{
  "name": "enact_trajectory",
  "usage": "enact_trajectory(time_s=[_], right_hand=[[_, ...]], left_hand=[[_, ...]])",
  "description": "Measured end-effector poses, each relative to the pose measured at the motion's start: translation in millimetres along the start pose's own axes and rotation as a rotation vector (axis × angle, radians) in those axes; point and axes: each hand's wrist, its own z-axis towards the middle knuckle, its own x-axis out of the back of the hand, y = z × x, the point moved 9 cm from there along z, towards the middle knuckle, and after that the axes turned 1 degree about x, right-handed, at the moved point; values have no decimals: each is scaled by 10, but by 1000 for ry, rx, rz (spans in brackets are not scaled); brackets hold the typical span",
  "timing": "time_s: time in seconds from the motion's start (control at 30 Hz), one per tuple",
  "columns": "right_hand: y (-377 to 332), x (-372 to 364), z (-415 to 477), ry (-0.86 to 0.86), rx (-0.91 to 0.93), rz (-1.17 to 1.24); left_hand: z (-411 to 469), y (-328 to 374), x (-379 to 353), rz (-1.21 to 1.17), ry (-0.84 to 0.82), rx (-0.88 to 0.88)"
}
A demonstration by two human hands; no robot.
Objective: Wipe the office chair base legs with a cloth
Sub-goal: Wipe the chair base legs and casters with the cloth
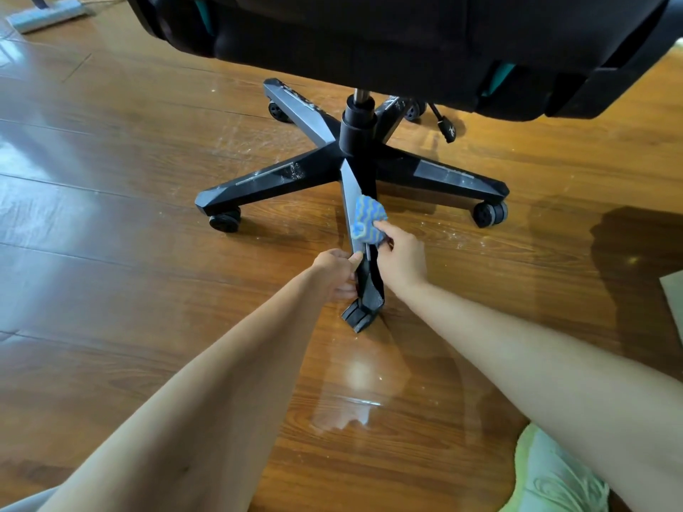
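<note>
A black five-legged chair base (pixel 436 171) stands on the wooden floor under a black seat (pixel 406 42). One leg (pixel 364 275) points toward me. My left hand (pixel 334 273) grips that near leg from its left side, close to the end. My right hand (pixel 401 258) holds a blue cloth with yellow wavy stripes (pixel 367 218) bunched against the top of the same leg, about halfway along it. The left leg (pixel 266 182) and the far left leg (pixel 299 105) carry white dusty smears.
The wooden floor (pixel 129 253) is glossy, with white specks around the base. A flat mop head (pixel 48 12) lies at the far left. A pale green garment (pixel 554 478) shows at the bottom right, and a light sheet edge (pixel 674 301) at the right.
</note>
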Motion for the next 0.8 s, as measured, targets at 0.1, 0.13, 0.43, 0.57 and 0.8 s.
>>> enact_trajectory(time_s=[0.1,0.13,0.43,0.57,0.8], right_hand=[[56,8,-171,34,-40,11],[87,12,-359,60,-36,8],[246,-33,-696,43,-10,-35],[170,-99,44,-50,-112,-3],[322,-27,-726,-22,-8,-61]], left_hand=[[21,-1,-3,22,-15,-17],[32,0,-5,29,-19,-20],[5,82,-26,28,-62,-5],[11,97,-78,19,-116,-22],[64,118,-56,115,-133,-88]])
